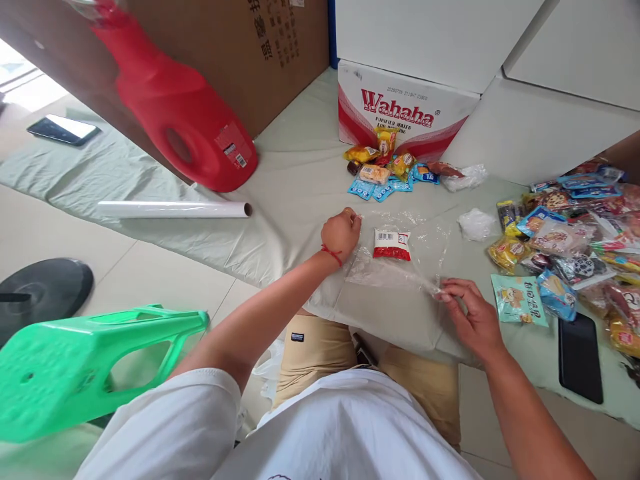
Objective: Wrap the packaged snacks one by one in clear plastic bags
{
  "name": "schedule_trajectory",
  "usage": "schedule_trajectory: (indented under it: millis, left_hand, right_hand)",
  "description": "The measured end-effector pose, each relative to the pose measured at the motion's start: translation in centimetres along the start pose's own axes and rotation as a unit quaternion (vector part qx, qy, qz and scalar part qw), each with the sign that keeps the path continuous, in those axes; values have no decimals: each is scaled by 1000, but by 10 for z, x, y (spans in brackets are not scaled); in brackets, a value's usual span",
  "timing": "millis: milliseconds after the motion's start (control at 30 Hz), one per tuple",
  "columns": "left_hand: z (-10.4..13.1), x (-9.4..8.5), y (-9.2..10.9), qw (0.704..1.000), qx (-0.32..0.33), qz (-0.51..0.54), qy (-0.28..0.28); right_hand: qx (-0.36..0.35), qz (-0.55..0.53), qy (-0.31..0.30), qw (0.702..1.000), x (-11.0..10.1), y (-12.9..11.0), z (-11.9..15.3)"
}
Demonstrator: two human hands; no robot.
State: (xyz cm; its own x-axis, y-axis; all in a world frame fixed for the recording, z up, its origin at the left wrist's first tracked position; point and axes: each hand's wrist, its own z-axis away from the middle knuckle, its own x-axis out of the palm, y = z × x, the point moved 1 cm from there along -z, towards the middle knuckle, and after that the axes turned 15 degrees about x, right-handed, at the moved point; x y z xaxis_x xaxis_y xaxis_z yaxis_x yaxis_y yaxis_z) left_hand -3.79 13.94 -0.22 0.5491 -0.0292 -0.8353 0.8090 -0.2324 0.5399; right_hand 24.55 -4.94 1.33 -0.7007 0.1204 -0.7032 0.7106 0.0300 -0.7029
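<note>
A sheet of clear plastic film (425, 233) is stretched across the cloth-covered table in front of me. On the film, or just under it, lies a small red and white snack packet (392, 245) with a barcode facing up; I cannot tell which. At the film's left edge my left hand (342, 233) is closed, its fingertips pinching the plastic. My right hand (469, 316) pinches the near right corner between thumb and fingers. Beyond the film sits a small pile of wrapped snacks, with a yellow snack packet (404, 163) and blue sachets (383, 191).
A large heap of packaged snacks (565, 233) and a black phone (580, 360) lie to the right. Behind stands a Wahaha carton (400, 107). On the left are a white film roll (175, 210), a red jug (185, 113), another phone (64, 129) and a green stool (100, 367).
</note>
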Motion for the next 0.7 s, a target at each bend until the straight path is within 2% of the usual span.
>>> schedule_trajectory:
  millis: [67,167,300,367,467,533,600,633,700]
  left_hand:
    - [-6,-1,-8,1000,-6,5,29]
    - [-16,0,-18,996,8,-4,94]
    - [-29,4,-30,991,37,-14,127]
    - [-34,4,-34,988,77,-3,132]
    - [-34,-4,-42,977,141,18,157]
    - [-22,-14,-48,968,161,13,190]
    - [3,-24,-51,962,183,-9,202]
    - [19,-27,-50,961,206,-20,185]
    - [51,-29,-44,947,306,-23,94]
  right_hand:
    - [29,-31,-2,999,-6,-7,-23]
    - [66,-81,-14,994,-12,-17,-71]
    - [188,-177,-46,965,-7,-16,-140]
    - [239,-173,-58,954,-1,-10,-167]
    - [273,-102,-68,954,9,0,-192]
    - [274,-63,-74,957,15,7,-200]
    - [262,-45,-80,961,20,12,-204]
    - [254,-44,-82,963,22,14,-205]
    - [235,-48,-90,967,24,16,-207]
